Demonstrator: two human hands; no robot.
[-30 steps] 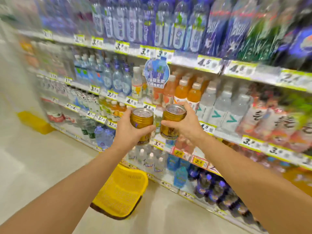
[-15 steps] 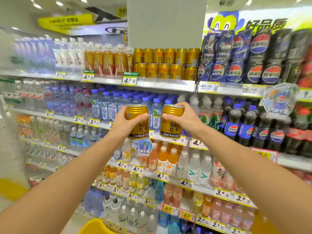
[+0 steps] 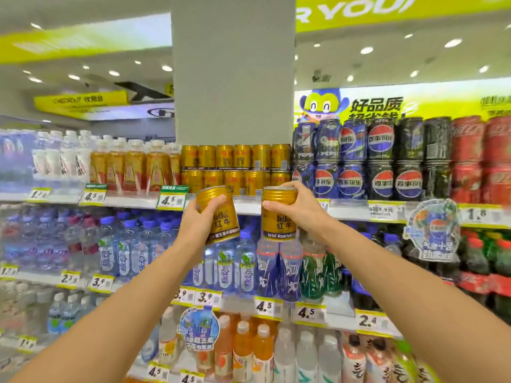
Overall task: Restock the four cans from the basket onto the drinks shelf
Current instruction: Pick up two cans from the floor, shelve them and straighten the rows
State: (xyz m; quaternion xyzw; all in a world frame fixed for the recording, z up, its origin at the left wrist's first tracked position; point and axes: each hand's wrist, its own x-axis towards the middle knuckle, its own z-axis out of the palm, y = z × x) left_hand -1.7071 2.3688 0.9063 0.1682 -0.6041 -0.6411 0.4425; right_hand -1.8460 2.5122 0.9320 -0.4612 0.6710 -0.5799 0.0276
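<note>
I hold two gold Red Bull cans up in front of the top drinks shelf (image 3: 249, 207). My left hand (image 3: 197, 225) grips one gold can (image 3: 221, 217), which tilts with its top to the left. My right hand (image 3: 296, 208) grips the second gold can (image 3: 279, 219), held upright. Both cans hang just below and in front of the stacked gold cans (image 3: 235, 167) that stand in two layers on that shelf. The basket is out of view.
A grey pillar (image 3: 232, 70) rises behind the stacked cans. Orange-labelled bottles (image 3: 132, 164) stand left of them, Pepsi cans (image 3: 356, 158) to the right. Lower shelves hold water and juice bottles (image 3: 154, 244). Price tags (image 3: 171, 200) line the shelf edges.
Both hands have risen with their cans from the lower shelves up to the top shelf's edge. The view has tilted upward, so the yellow basket has dropped out of sight. The left can now tilts.
</note>
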